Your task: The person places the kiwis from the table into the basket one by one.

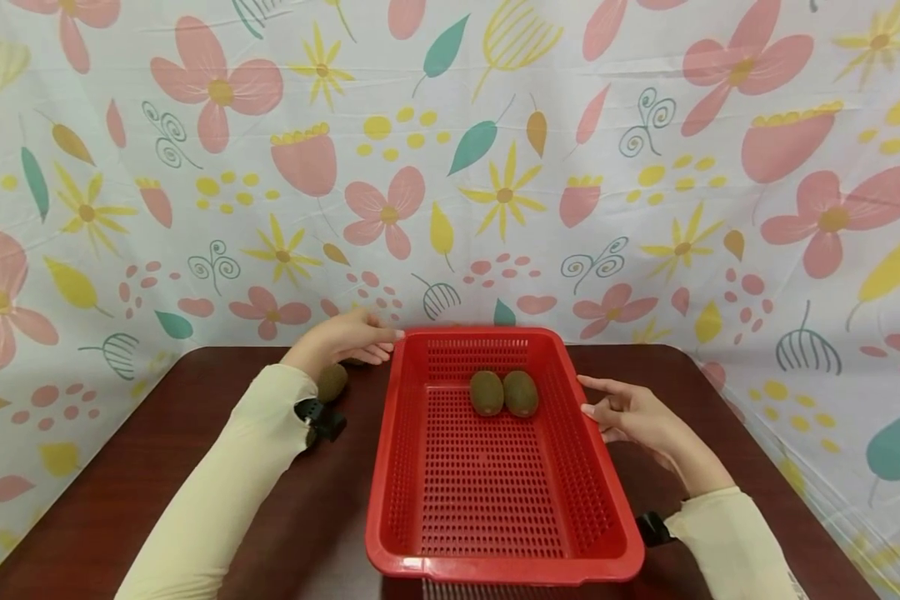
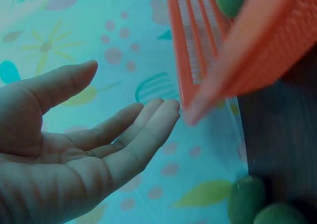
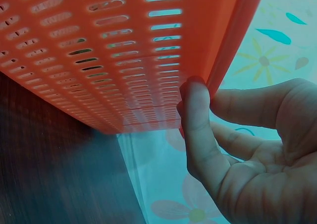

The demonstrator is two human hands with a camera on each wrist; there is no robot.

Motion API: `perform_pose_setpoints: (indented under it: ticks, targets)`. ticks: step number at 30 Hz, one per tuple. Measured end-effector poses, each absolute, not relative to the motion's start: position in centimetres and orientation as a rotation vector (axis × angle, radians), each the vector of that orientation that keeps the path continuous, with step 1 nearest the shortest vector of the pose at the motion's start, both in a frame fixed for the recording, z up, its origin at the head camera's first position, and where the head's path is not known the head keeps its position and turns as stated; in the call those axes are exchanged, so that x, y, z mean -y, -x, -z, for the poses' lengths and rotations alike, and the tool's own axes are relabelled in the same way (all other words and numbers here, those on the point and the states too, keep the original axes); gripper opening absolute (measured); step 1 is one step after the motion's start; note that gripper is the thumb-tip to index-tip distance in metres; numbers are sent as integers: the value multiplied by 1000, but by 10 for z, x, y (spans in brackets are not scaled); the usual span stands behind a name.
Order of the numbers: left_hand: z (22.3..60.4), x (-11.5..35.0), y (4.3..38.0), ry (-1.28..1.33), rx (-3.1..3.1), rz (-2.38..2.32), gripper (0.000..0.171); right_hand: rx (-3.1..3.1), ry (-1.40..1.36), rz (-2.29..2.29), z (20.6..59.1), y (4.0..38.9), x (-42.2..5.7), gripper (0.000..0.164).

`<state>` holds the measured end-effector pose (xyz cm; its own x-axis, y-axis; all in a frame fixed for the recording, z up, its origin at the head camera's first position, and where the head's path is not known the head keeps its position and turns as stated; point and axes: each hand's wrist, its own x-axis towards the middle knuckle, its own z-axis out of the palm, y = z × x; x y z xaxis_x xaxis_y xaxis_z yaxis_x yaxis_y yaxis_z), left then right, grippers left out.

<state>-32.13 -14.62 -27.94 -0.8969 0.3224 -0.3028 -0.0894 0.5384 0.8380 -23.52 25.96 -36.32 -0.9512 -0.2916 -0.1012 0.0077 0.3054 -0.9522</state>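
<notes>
A red perforated plastic basket (image 1: pixel 487 483) is in the middle of the head view, with two brown kiwis (image 1: pixel 486 393) side by side in its far half. My right hand (image 1: pixel 637 417) grips the basket's right rim. In the right wrist view, its thumb and fingers (image 3: pixel 195 115) close on the rim from both sides. My left hand (image 1: pixel 341 340) is by the far left corner, fingers loosely extended. The left wrist view shows its fingertips (image 2: pixel 171 107) right at that corner, with the thumb held apart. Kiwis (image 1: pixel 332 383) lie on the table under the left wrist, partly hidden by it.
The dark brown table (image 1: pixel 322 517) extends on both sides of the basket. A white cloth (image 1: pixel 450 167) printed with flowers and leaves hangs behind the table and along its sides. Black straps with cameras (image 1: pixel 321 418) are on both wrists.
</notes>
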Motion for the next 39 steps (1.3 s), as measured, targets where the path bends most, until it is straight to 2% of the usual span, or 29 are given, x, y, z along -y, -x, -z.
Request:
perform_pose_setpoints:
  ticks: [16, 27, 36, 39]
  targets:
    - [308, 227, 304, -88, -2485, -1229, 46, -2332, 238, 1689, 363, 234, -259, 65]
    - [327, 250, 295, -25, -2594, -1100, 38, -2331, 242, 1694, 363, 235, -260, 65]
    - [344, 262, 288, 21, -2665, -957, 19, -2330, 249, 1693, 364, 235, -259, 66]
    - [350, 263, 288, 44, -2677, -930, 24, -2330, 244, 1693, 364, 235, -259, 66]
